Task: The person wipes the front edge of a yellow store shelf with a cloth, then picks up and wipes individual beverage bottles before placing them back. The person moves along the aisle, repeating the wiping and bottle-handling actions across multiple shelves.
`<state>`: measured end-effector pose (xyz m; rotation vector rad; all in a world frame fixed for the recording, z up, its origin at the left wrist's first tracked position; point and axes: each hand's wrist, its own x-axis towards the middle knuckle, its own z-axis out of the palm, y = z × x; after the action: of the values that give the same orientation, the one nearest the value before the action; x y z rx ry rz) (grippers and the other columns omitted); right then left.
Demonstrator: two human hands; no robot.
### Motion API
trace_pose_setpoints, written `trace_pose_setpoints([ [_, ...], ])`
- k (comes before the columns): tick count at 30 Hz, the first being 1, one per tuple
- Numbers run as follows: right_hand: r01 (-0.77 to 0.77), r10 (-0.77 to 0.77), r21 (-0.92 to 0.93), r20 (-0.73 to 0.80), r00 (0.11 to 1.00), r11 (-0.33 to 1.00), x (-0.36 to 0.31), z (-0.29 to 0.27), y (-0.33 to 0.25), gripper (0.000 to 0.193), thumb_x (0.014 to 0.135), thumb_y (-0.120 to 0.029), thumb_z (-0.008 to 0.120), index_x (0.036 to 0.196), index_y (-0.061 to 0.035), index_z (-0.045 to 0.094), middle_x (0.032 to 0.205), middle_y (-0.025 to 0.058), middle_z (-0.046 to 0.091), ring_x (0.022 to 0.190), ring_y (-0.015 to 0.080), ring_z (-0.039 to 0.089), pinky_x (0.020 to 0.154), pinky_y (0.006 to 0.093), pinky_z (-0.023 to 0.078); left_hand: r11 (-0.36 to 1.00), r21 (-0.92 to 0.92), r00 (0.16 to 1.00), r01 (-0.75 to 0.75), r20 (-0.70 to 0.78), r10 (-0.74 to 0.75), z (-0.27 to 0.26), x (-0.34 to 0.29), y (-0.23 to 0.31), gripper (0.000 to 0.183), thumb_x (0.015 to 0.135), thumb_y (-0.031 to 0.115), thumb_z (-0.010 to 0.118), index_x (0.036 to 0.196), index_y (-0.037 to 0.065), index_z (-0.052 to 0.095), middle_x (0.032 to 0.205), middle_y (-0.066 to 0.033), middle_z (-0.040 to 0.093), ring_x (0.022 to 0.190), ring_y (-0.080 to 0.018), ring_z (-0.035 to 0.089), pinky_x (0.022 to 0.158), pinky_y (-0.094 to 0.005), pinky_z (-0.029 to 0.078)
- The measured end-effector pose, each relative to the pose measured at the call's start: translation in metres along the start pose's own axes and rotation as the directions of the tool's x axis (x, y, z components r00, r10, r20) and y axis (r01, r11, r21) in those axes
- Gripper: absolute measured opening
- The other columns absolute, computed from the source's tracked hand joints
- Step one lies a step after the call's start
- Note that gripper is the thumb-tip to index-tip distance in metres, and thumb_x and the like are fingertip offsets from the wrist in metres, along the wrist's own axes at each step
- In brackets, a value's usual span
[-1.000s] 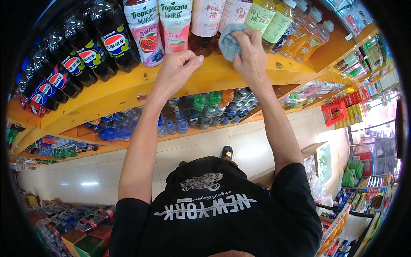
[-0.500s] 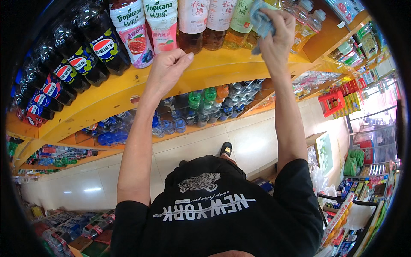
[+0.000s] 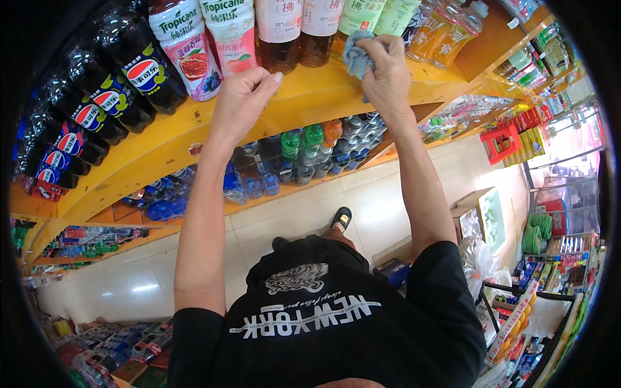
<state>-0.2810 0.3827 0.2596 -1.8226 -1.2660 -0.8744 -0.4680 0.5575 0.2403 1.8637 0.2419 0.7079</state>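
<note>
Cloth (image 3: 357, 57) in right hand (image 3: 387, 74), perhaps touching yellow shelf (image 3: 310, 96); tiled floor (image 3: 294, 216)

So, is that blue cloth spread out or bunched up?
Bunched up: the visible part of the blue cloth is a creased wad gripped by the right hand, not laid out flat.

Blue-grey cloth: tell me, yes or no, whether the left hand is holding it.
No, the right hand grips the cloth, while the left hand is curled, apart from it.
</note>
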Motion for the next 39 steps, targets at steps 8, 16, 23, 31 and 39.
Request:
trace_pose_setpoints([
  [8,-0.046,0.060,-0.051,0.313,0.948,0.998,-0.008,-0.010,-0.015,0.029,0.072,-0.004,0.063,0.100,-0.0106,0.067,0.098,0.0088,0.057,0.091,0.0305,0.060,0.071,0.0405,0.052,1.000,-0.019,1.000,-0.019,0.000,0.019,-0.002,0.001,-0.002,0.034,0.093,0.025,0.062,0.069,0.004,0.053,0.060,0.0055,0.042,0.056,-0.0039,0.038,0.052,-0.0233,0.032],
  [16,0.354,-0.303,-0.139,0.292,0.907,0.925,-0.011,-0.018,0.026,0.034,0.073,-0.011,0.069,0.107,-0.0113,0.067,0.107,0.0103,0.056,0.098,0.0297,0.056,0.079,0.0392,0.049,0.999,0.002,0.999,0.033,-0.035,-0.033,0.001,-0.001,0.004,0.035,0.094,0.026,0.061,0.068,0.004,0.053,0.060,0.0051,0.042,0.057,-0.0038,0.037,0.053,-0.0225,0.031],
  [23,0.198,-0.053,-0.219,0.532,0.845,0.955,-0.009,-0.046,0.058,0.037,0.075,-0.011,0.068,0.112,-0.0140,0.066,0.093,0.0118,0.054,0.085,0.0293,0.061,0.070,0.0388,0.051,1.000,0.013,0.997,0.026,-0.072,-0.025,0.003,-0.002,0.002,0.034,0.094,0.026,0.061,0.069,0.005,0.054,0.060,0.0054,0.044,0.058,-0.0032,0.037,0.053,-0.0224,0.030],
  [31,0.405,-0.309,-0.240,0.356,0.882,0.882,0.018,-0.068,0.104,0.044,0.074,0.002,0.060,0.115,-0.0126,0.062,0.100,0.0094,0.056,0.092,0.0304,0.061,0.073,0.0381,0.054,0.996,0.027,0.988,0.080,-0.134,-0.075,0.001,-0.007,0.004,0.033,0.095,0.027,0.061,0.071,0.005,0.056,0.064,0.0055,0.046,0.060,-0.0026,0.039,0.056,-0.0214,0.030],
  [39,0.201,-0.241,0.154,0.317,0.917,0.967,-0.018,-0.065,0.130,0.047,0.076,-0.001,0.062,0.123,-0.0026,0.057,0.120,0.0199,0.056,0.109,0.0338,0.056,0.094,0.0395,0.045,0.968,0.208,0.972,0.142,-0.212,-0.097,0.006,-0.006,0.013,0.030,0.095,0.028,0.059,0.074,0.006,0.059,0.064,0.0051,0.046,0.060,-0.0027,0.039,0.057,-0.0210,0.029],
])
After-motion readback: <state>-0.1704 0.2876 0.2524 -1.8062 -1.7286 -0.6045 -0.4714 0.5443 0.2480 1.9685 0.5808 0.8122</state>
